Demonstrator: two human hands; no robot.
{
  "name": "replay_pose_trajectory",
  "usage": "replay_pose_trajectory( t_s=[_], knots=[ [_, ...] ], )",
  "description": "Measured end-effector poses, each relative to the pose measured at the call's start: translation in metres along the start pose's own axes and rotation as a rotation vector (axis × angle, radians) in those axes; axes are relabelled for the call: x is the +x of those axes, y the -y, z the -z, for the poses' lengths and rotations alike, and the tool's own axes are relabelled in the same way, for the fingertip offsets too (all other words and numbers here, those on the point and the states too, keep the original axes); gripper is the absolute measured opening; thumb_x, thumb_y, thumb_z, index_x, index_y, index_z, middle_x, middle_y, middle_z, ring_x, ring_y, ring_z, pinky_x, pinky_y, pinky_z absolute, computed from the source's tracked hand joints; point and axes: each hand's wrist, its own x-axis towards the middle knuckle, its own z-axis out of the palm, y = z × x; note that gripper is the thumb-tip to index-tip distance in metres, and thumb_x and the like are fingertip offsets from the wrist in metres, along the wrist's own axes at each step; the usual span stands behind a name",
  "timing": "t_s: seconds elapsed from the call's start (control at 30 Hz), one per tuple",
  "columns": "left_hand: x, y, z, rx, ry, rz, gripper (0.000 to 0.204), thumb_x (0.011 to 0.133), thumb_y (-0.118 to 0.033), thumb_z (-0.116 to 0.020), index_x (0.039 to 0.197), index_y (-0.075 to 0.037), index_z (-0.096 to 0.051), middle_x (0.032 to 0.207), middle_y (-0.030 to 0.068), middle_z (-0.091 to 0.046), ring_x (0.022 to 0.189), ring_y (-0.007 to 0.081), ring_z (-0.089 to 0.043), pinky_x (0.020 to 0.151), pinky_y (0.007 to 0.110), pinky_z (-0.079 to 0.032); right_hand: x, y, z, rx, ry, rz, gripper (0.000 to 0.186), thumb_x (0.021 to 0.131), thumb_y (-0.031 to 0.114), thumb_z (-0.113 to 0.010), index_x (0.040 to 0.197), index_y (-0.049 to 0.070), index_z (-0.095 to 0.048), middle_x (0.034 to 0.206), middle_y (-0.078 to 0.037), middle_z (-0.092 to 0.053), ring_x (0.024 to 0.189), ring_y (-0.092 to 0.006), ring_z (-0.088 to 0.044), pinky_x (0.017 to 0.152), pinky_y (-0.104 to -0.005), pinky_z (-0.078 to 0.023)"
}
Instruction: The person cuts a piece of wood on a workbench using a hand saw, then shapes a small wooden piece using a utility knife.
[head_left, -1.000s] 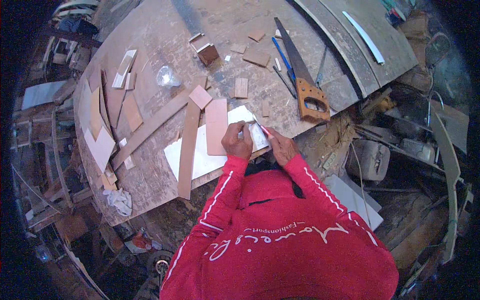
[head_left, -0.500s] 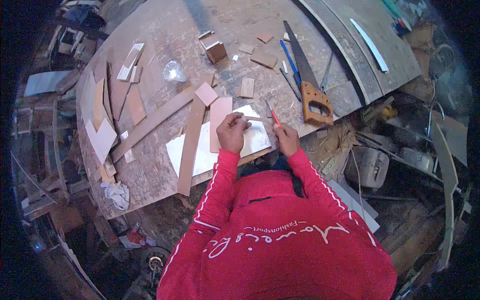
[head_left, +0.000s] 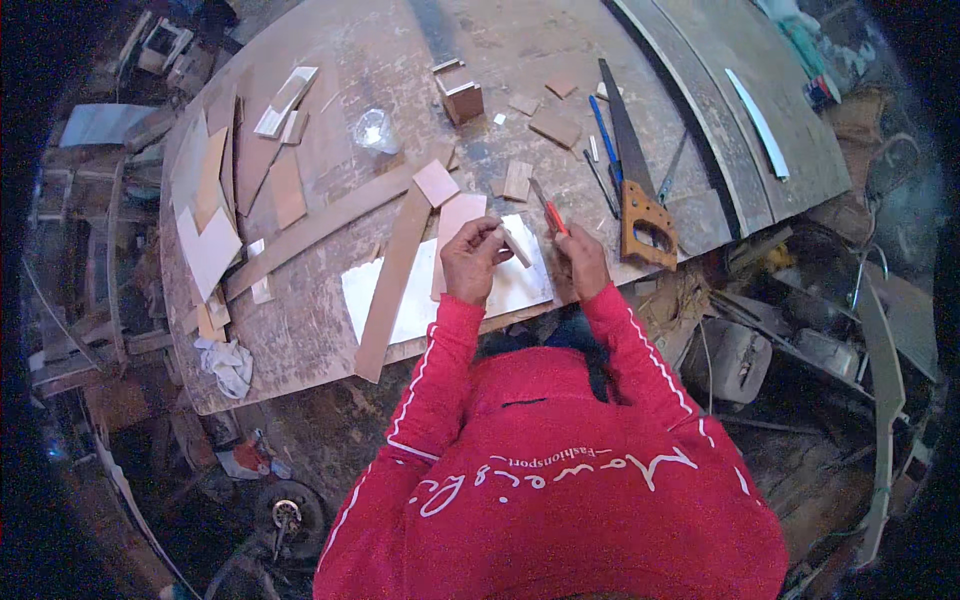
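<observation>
Between its pinched fingers my left hand [head_left: 468,265] grips a small, narrow wood strip [head_left: 517,247], which slants away toward the right. My right hand [head_left: 586,262] is closed round a red-handled knife [head_left: 555,216], its blade tilted up and to the left. Blade and strip are apart. Under both hands lies a white sheet [head_left: 358,292] at the bench's near edge. A pink rectangular piece [head_left: 462,207] is partly hidden behind my left hand. Left of it, a long brown strip [head_left: 396,275] crosses the sheet and overhangs the edge.
A handsaw [head_left: 648,212] lies right of my hands, beside blue and dark pens [head_left: 603,125]. A small wooden block assembly [head_left: 460,98], a clear plastic cup [head_left: 375,130] and several offcuts [head_left: 553,129] are farther back. Thin boards [head_left: 210,245] and a crumpled cloth [head_left: 226,366] lie left.
The wood strip in my left hand has turned from nearly level to slanting down toward the right. The knife has tilted further left. The bench appears shifted slightly as the view moved.
</observation>
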Motion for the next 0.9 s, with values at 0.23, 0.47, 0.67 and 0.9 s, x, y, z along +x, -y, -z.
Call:
replay_pose_trajectory(
  t_s=[0.23,0.47,0.67,0.9],
  knots=[
    [-0.002,-0.005,-0.011,0.086,0.173,-0.033,0.041,0.085,0.001,-0.065,0.121,0.002,-0.045,0.087,0.0119,-0.065,0.077,0.0151,-0.064,0.068,0.029,-0.057,-0.007,0.031,-0.024,0.158,-0.191,0.21,0.029,0.082,0.022,-0.076,0.101,0.002,-0.068,0.082,-0.001,-0.065,0.075,-0.0072,-0.056,0.07,-0.0244,-0.048],
    [-0.009,-0.007,-0.017,0.227,0.284,-0.166,0.047,0.084,0.003,-0.064,0.124,0.002,-0.039,0.083,0.0104,-0.063,0.077,0.0145,-0.063,0.065,0.027,-0.052,-0.002,0.024,-0.015,0.136,0.003,0.121,0.024,0.085,0.023,-0.073,0.093,0.001,-0.069,0.073,0.0,-0.062,0.068,-0.0081,-0.056,0.065,-0.0256,-0.048],
    [-0.023,-0.014,-0.016,0.406,0.388,-0.026,0.036,0.087,-0.002,-0.065,0.119,0.003,-0.049,0.087,0.0112,-0.066,0.077,0.0178,-0.066,0.067,0.029,-0.054,0.0,0.025,-0.014,0.333,-0.095,-0.028,0.018,0.088,0.021,-0.07,0.086,0.004,-0.065,0.066,0.003,-0.056,0.058,-0.0062,-0.049,0.052,-0.0236,-0.039],
    [-0.031,-0.021,-0.025,0.72,0.211,-0.43,0.034,0.083,-0.006,-0.069,0.114,0.0,-0.057,0.081,0.0145,-0.068,0.075,0.0214,-0.069,0.067,0.033,-0.055,-0.007,0.024,-0.011,0.601,-0.079,-0.081,0.02,0.089,0.023,-0.07,0.087,0.004,-0.063,0.064,0.003,-0.053,0.051,-0.0051,-0.044,0.045,-0.0216,-0.032]
  ],
)
